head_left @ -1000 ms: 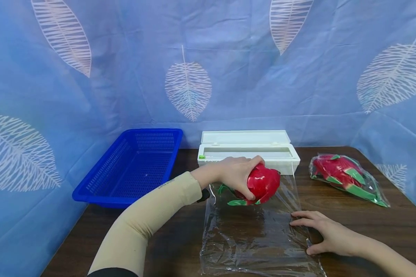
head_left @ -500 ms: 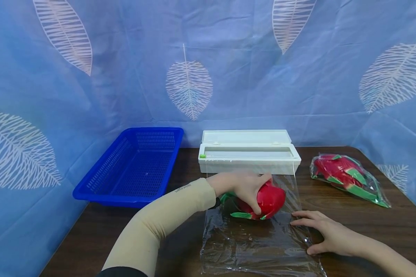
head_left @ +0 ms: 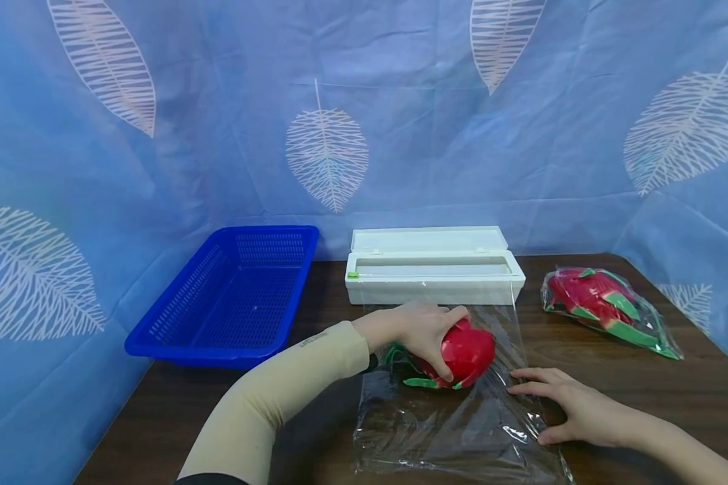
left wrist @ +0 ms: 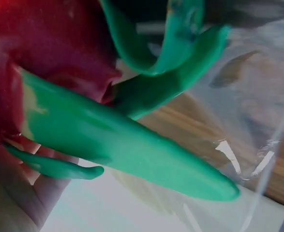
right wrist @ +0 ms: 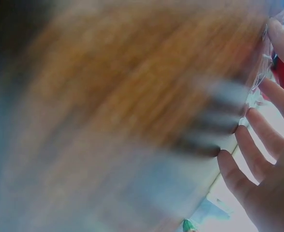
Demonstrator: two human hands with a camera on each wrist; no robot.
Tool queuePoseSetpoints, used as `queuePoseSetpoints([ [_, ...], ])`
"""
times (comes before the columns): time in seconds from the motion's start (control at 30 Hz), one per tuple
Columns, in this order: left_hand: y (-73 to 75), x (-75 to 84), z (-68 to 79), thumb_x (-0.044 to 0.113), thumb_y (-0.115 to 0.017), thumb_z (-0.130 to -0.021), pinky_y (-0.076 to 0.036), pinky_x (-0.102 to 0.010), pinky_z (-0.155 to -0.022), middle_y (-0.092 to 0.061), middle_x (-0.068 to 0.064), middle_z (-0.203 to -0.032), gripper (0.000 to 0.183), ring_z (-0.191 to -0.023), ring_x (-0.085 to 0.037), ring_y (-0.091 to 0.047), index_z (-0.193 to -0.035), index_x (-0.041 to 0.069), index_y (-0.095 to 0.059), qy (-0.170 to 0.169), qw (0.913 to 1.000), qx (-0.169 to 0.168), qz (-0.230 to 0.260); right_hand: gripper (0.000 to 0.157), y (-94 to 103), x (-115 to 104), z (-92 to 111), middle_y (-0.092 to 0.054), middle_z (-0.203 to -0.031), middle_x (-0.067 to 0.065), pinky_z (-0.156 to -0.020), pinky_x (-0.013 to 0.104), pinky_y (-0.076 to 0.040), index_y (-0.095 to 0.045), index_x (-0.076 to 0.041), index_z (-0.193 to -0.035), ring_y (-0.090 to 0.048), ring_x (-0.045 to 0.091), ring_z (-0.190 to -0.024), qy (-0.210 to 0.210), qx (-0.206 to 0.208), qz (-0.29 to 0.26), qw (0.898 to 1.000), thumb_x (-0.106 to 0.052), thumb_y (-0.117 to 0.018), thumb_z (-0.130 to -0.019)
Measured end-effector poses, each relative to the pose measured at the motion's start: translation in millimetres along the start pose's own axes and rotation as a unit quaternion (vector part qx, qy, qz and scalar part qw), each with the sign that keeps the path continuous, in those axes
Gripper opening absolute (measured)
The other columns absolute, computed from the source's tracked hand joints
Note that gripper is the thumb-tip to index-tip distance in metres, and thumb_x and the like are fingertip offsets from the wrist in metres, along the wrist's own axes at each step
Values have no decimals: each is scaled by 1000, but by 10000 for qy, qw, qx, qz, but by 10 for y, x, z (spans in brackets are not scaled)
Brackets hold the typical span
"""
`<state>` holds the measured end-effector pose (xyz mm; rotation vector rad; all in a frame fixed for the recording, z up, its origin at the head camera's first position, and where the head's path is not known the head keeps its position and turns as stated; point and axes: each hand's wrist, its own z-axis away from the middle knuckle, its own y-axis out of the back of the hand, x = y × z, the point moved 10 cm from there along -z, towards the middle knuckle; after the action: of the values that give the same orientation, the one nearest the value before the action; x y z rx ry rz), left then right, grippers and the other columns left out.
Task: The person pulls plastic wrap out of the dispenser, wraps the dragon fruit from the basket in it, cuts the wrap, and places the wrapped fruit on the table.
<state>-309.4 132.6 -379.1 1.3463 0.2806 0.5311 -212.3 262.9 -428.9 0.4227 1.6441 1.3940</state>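
My left hand [head_left: 423, 330] grips a red dragon fruit [head_left: 474, 351] with green leaf tips from above, thumb on the near side. The fruit sits low over the upper part of a clear sheet of cling film [head_left: 418, 438] spread on the table. In the left wrist view a long green leaf [left wrist: 132, 140] of the fruit points away from the hand, with film behind it. My right hand [head_left: 561, 405] rests on the film's right edge with fingers spread. From the right wrist view, its fingertips [right wrist: 227, 157] touch down in a row, beside the crinkled film edge [right wrist: 263, 67].
Behind the fruit stands a white cling film dispenser [head_left: 437, 292], lid raised, the film running out of its front. A blue plastic basket [head_left: 200, 356] is at the left. Another dragon fruit [head_left: 594, 298], wrapped in film, lies at the right on the brown table [head_left: 655, 411].
My left hand has brought the dragon fruit down and toward me, from close by the dispenser to low over the film. In the last half second it barely shifts. My right hand stays put.
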Motion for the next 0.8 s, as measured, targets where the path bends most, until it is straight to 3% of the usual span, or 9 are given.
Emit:
queuePoseSetpoints([
  [0.37,-38,-52,94,63,-78,-68,-50,-25,-76,-54,8,-125,97,-108,-9,-53,-144,28,-29,49,9990,242,365,62,56,19,20,-50,-137,12,-82,58,-49,-61,-23,-130,-45,40,-119,-264,15,-45,9996,-55,-72,-78],
  [0.5,-55,-123,142,66,-77,-67,-51,-28,-81,-51,7,-133,107,-115,-11,-51,-150,29,-20,97,9977,394,539,55,186,-21,66,-56,-131,7,-82,49,-52,-64,-23,-125,-51,33,-117,-102,435,221,9988,-53,-72,-79],
  [0.67,79,-253,449,68,-72,-72,-49,-39,-93,-42,1,-145,108,-128,-17,-44,-155,25,-17,-16,9914,943,909,42,359,-174,154,-63,-116,-2,-76,26,-53,-66,-21,-118,-59,9,-105,631,985,106,9931,-39,-75,-82],
  [0.8,246,-375,847,63,-63,-84,-45,-42,-98,-38,0,-150,87,-132,-19,-42,-153,23,-26,-63,9798,1565,1244,35,368,-284,243,-64,-109,-6,-72,23,-53,-67,-20,-116,-61,6,-97,988,903,-483,9898,-27,-77,-83],
])
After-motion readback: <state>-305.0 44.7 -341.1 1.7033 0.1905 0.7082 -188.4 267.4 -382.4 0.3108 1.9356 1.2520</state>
